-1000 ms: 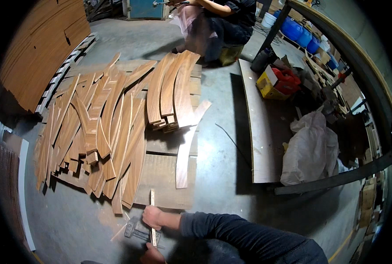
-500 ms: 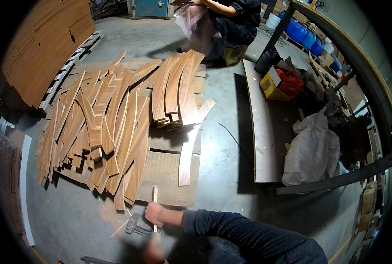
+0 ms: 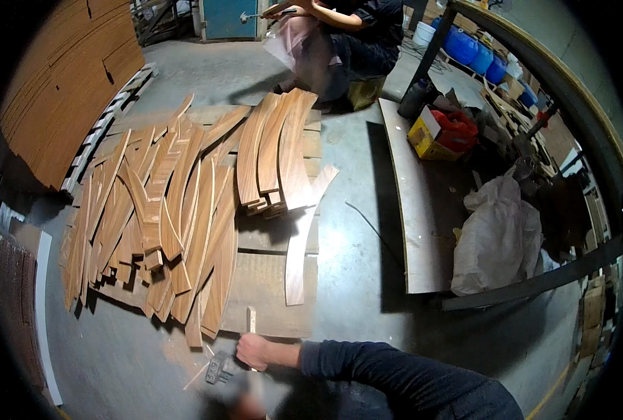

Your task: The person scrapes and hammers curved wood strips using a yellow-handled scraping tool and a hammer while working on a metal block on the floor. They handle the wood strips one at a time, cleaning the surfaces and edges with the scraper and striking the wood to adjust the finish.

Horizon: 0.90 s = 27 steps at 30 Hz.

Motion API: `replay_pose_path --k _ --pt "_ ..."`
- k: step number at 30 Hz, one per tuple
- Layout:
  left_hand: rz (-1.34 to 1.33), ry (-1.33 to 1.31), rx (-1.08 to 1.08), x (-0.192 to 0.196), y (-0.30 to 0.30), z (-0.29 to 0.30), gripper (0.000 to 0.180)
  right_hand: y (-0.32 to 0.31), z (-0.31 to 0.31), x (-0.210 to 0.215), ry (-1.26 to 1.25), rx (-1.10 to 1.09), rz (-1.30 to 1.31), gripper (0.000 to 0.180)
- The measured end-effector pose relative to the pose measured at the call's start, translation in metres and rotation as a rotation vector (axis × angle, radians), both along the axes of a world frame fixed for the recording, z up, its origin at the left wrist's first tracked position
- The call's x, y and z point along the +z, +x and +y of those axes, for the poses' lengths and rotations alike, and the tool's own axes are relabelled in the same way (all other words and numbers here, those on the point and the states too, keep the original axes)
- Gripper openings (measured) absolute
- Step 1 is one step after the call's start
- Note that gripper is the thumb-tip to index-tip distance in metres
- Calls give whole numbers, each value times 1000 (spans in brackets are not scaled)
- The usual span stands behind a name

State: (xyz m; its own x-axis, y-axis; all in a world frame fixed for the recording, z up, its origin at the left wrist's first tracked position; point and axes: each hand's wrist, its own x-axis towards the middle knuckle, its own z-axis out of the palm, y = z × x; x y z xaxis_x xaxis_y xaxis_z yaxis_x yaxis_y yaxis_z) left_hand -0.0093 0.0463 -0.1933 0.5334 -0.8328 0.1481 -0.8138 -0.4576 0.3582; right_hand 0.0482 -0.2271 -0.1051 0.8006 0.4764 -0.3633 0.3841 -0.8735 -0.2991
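Observation:
My right hand [image 3: 253, 351], at the end of a dark sleeve from the lower right, is closed around a narrow pale wooden strip [image 3: 251, 318]. The strip points away from me, its far end over the near edge of the pallet. Close below, my left hand [image 3: 247, 404] is a blur at the lower edge, near the strip's lower part; its fingers cannot be made out. Left of my right hand, a dark grey metal weight [image 3: 219, 369] lies on the floor beside thin wood slivers [image 3: 196, 376].
Ahead, a wooden pallet [image 3: 273, 280] carries a loose heap of curved wooden slats [image 3: 175, 210], a neater stack [image 3: 269, 147] and one pale slat [image 3: 301, 245]. A seated co-worker [image 3: 346, 49] holds a hammer beyond. On the right stands a metal-framed rack [image 3: 528, 283] with a white sack [image 3: 500, 238].
The view has shifted slightly, so most of the scene sits a little lower. My right hand keeps its hold on the strip. My left hand stays blurred near the lower edge.

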Motion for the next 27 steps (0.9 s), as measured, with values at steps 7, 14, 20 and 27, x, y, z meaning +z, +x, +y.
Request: replay_pose_path --k 7,14,20,27 --pt "549 316 440 78 -14 -13 34 -30 -25 1 150 53 -260 20" --pt "858 13 575 87 -9 -71 36 -44 -40 43 272 -15 -222 21" --pt "1085 -115 730 155 7 -85 42 -40 -32 33 422 -157 -344 11" --pt "673 -82 766 150 13 -41 40 -18 -19 40 1 -19 -93 18"
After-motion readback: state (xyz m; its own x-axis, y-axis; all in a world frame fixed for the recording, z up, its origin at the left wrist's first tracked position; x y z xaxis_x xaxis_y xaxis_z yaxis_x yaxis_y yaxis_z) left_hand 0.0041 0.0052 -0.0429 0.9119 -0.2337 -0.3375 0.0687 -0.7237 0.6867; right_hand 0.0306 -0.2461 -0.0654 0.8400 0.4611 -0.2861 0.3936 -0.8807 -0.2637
